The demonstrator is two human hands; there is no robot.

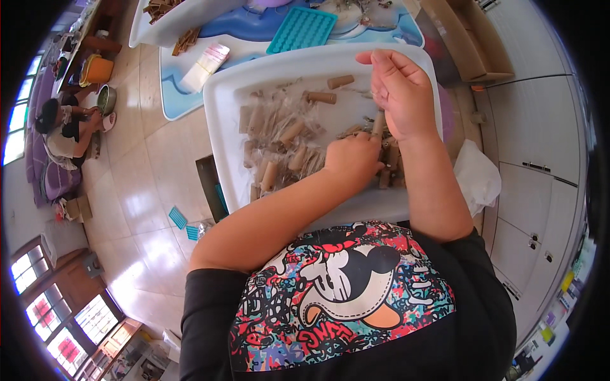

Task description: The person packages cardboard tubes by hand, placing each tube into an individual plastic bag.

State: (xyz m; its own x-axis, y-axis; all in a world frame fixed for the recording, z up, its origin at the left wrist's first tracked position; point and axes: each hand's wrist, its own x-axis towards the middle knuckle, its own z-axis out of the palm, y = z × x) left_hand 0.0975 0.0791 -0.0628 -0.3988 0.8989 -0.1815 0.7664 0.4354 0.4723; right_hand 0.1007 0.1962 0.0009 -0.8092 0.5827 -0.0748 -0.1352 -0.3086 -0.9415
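Observation:
A large white tub [219,120] in front of me holds many small brown cardboard tubes [270,174], several of them wrapped in clear plastic bags. My left hand [356,155] reaches low over the right part of the pile, closed around one upright brown tube [379,122]. Higher up, near the tub's right rim, my right hand [403,92] is raised just above that tube with its fingers curled inward. Whether something small is pinched in them I cannot make out. Two unwrapped tubes [340,81] lie toward the far side of the tub.
Behind the tub, a blue-and-white table [171,70] bears a teal moulded tray [302,30] and a stack of clear plastic bags [206,66]. An open cardboard box [473,38] stands far right, cabinets [534,120] line the right side. Another person [67,130] sits far left with a bowl.

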